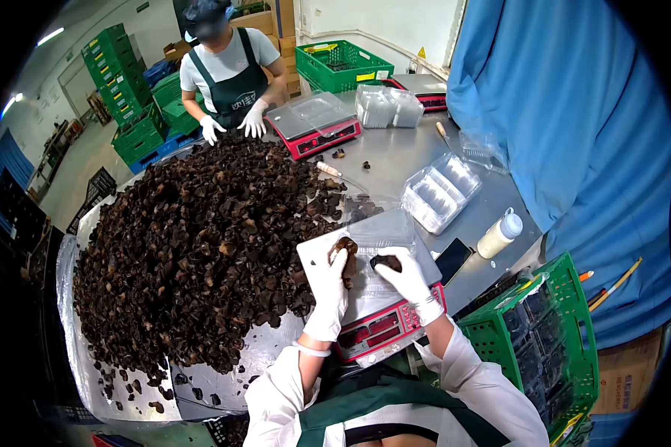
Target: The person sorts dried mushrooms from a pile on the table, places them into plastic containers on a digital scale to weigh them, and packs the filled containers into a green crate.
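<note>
My left hand (328, 290), in a white glove, is closed around brown wood ear mushrooms (347, 261). Opposite it, my gloved right hand (407, 281) pinches a darker wood ear piece (385, 262). Both hands are above a red digital scale (396, 325) with a pale weighing plate. A clear plastic tray (386, 237) lies on that plate, partly hidden by my hands. To the left spreads a large heap of dark brown wood ear mushrooms (194, 246), its edge reaching the scale.
A co-worker (235, 78) in white gloves touches the far side of the heap, beside another red scale (313, 127). Stacked clear trays (441, 194), a phone (453, 259) and a bottle (499, 233) are on my right. A green crate (492, 339) with packed boxes stands at the lower right.
</note>
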The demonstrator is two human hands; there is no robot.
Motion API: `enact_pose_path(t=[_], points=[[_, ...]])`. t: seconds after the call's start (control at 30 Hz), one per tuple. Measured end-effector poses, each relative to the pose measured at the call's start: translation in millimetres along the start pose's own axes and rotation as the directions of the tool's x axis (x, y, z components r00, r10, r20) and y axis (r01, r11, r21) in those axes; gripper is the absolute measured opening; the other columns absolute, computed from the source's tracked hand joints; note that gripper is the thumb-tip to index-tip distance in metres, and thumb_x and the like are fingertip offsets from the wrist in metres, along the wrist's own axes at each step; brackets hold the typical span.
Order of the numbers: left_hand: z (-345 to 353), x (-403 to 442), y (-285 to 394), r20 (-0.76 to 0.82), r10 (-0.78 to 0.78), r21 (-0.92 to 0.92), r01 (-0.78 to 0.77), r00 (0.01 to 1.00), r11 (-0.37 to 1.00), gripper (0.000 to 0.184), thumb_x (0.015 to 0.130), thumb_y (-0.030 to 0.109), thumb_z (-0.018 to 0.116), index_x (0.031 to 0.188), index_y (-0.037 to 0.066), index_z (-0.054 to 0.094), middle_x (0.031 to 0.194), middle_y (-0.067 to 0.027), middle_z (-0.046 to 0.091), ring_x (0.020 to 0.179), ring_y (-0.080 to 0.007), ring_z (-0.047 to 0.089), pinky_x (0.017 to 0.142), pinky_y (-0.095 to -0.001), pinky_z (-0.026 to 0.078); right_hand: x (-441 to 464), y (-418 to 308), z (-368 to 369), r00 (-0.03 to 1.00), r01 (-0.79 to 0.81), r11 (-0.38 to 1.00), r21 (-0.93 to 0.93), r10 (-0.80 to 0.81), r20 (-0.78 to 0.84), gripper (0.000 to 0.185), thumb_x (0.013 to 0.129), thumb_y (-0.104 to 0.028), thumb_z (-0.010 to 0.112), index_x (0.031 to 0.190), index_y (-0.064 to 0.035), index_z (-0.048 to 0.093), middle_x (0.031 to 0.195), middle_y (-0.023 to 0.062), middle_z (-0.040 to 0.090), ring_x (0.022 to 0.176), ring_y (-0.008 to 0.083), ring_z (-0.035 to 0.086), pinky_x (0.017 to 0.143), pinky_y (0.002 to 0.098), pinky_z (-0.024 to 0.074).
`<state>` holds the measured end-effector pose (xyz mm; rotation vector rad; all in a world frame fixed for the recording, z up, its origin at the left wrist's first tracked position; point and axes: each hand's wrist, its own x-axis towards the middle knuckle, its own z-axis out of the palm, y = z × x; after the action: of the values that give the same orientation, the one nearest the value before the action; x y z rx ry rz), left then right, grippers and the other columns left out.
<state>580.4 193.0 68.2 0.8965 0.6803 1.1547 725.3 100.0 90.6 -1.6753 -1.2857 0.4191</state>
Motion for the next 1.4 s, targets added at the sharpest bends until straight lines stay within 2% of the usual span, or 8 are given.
enact_pose_path(t=[0.13, 0.23, 0.33, 0.47, 0.8, 1.13, 1.23, 1.4], points=[[17.2, -6.2, -4.5, 0.007, 0.270, 0.461, -0.243, 0.963, 0.854, 0.023, 0.083, 0.010, 0.066, 0.106, 0.005, 0.065, 0.104, -0.0097, 0.059, 0.101, -0.0227, 0.055, 0.089, -0.0334, 0.043, -7.9, 0.9, -12.5, 0.985, 0.082, 0.996, -0.016, -0.079, 0.153, 0.034, 0.083, -0.009, 0.066, 0.116, -0.0022, 0.058, 0.114, 0.0115, 0.060, 0.104, 0.0191, 0.058, 0.091, 0.0321, 0.0457], [28.4, -27.0, 36.2, 0.310, 0.470, 0.848, -0.464, 0.826, 0.257, 0.014, 0.085, 0.020, 0.061, 0.094, 0.010, 0.066, 0.095, -0.0078, 0.062, 0.095, -0.0284, 0.057, 0.084, -0.0357, 0.045, -16.0, 11.7, -11.2, 0.946, -0.168, 0.953, 0.252, 0.085, 0.311, 0.038, 0.086, -0.009, 0.064, 0.123, -0.0023, 0.054, 0.117, 0.0117, 0.060, 0.103, 0.0199, 0.060, 0.089, 0.0306, 0.0473], [37.8, -44.3, 48.8, 0.129, 0.138, 0.624, -0.189, 0.982, 0.759, 0.014, 0.088, 0.015, 0.057, 0.096, 0.005, 0.063, 0.095, -0.0110, 0.062, 0.094, -0.0257, 0.059, 0.085, -0.0324, 0.045, -18.2, -4.7, -20.1, 0.927, -0.197, 0.944, 0.264, 0.092, 0.364, 0.036, 0.088, -0.005, 0.060, 0.122, 0.0005, 0.054, 0.115, 0.0130, 0.061, 0.103, 0.0190, 0.060, 0.090, 0.0301, 0.0469], [17.3, -38.5, 7.2, 0.357, 0.426, 0.764, -0.522, 0.831, 0.378, 0.020, 0.084, 0.012, 0.062, 0.102, 0.007, 0.067, 0.116, -0.0109, 0.062, 0.116, -0.0321, 0.053, 0.099, -0.0397, 0.042, -18.1, -17.6, -24.8, 0.932, 0.330, 0.918, -0.218, -0.281, 0.229, 0.031, 0.080, -0.008, 0.066, 0.109, -0.0006, 0.060, 0.108, 0.0165, 0.061, 0.101, 0.0325, 0.059, 0.090, 0.0379, 0.0453], [-77.6, -69.0, 34.6, 0.485, 0.337, 0.819, -0.554, 0.807, 0.148, 0.048, 0.082, 0.024, 0.063, 0.128, 0.012, 0.053, 0.136, -0.0156, 0.046, 0.124, -0.0406, 0.042, 0.101, -0.0444, 0.039, -23.5, -73.6, 10.3, 0.947, 0.309, 0.940, -0.141, -0.291, 0.136, 0.021, 0.077, 0.000, 0.063, 0.098, -0.0010, 0.065, 0.101, 0.0139, 0.064, 0.095, 0.0291, 0.061, 0.086, 0.0360, 0.0469], [-273.2, -202.6, 70.9, -0.171, 0.219, 0.983, 0.151, 0.961, 0.105, 0.026, 0.077, 0.021, 0.071, 0.099, 0.008, 0.065, 0.093, -0.0093, 0.060, 0.092, -0.0290, 0.057, 0.079, -0.0373, 0.048, -89.3, -86.3, 142.4, 0.641, -0.045, 0.996, 0.077, -0.031, 0.767, 0.056, 0.076, -0.022, 0.074, 0.127, -0.0097, 0.054, 0.123, 0.0173, 0.056, 0.103, 0.0277, 0.060, 0.081, 0.0325, 0.0509], [-272.8, -225.7, 59.2, -0.042, 0.093, 0.998, 0.037, 0.995, 0.054, 0.045, 0.073, 0.021, 0.073, 0.115, 0.011, 0.058, 0.102, -0.0099, 0.055, 0.093, -0.0288, 0.054, 0.078, -0.0383, 0.049, -109.8, -68.8, 183.5, 0.495, 0.536, 0.804, -0.257, -0.053, 0.867, 0.105, 0.061, -0.048, 0.079, 0.146, -0.0204, 0.025, 0.145, 0.0189, 0.033, 0.128, 0.0382, 0.040, 0.091, 0.0418, 0.0500], [-284.8, -231.2, 45.8, 0.030, 0.079, 0.991, -0.039, 0.996, 0.127, 0.019, 0.078, 0.013, 0.066, 0.093, 0.007, 0.056, 0.089, -0.0101, 0.052, 0.087, -0.0294, 0.054, 0.071, -0.0389, 0.048, -149.3, -76.5, 213.0, 0.556, 0.670, 0.700, -0.246, -0.254, 0.792, 0.082, 0.064, -0.040, 0.077, 0.137, -0.0257, 0.044, 0.122, 0.0101, 0.049, 0.103, 0.0287, 0.051, 0.080, 0.0374, 0.0523]])
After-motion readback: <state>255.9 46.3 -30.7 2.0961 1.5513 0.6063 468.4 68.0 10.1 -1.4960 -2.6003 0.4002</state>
